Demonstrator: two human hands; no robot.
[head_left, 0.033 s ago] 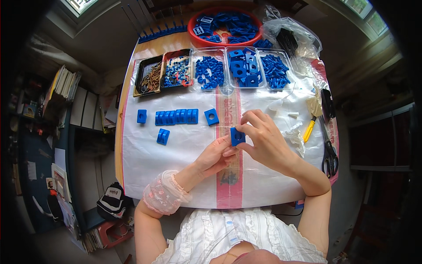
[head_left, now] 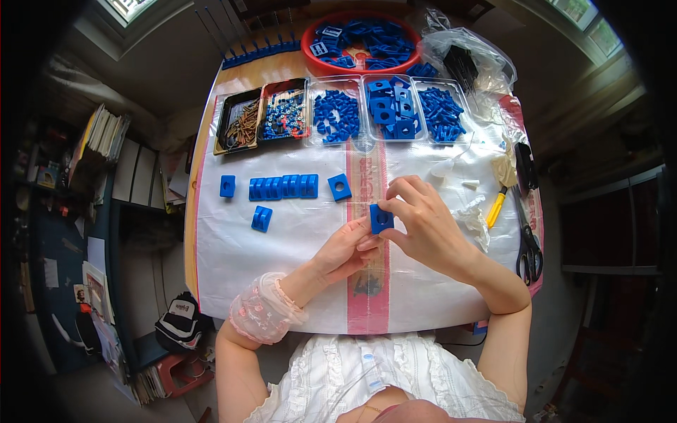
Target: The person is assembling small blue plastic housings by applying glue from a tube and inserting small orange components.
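A blue square plastic piece with a round hole (head_left: 376, 228) is held between both hands over the middle of the table. My left hand (head_left: 345, 250) grips its left edge with the fingertips. From the right, my right hand (head_left: 430, 225) pinches it, fingers at the top edge and thumb at the lower edge. Just beyond, to the left, lies a similar blue holed piece (head_left: 345, 195). Further left stands a row of several blue pieces (head_left: 283, 187) packed side by side. One blue piece (head_left: 261, 218) sits nearer me, and another holed piece (head_left: 227, 186) lies at the far left.
Trays line the back: brass-coloured screws (head_left: 242, 125), small mixed parts (head_left: 284, 118), and blue parts (head_left: 336, 116). Behind them stands a red basin (head_left: 310, 44) of blue pieces beside a clear plastic bag (head_left: 486, 60). A yellow-handled tool (head_left: 496, 207) and black scissors (head_left: 529, 261) lie right.
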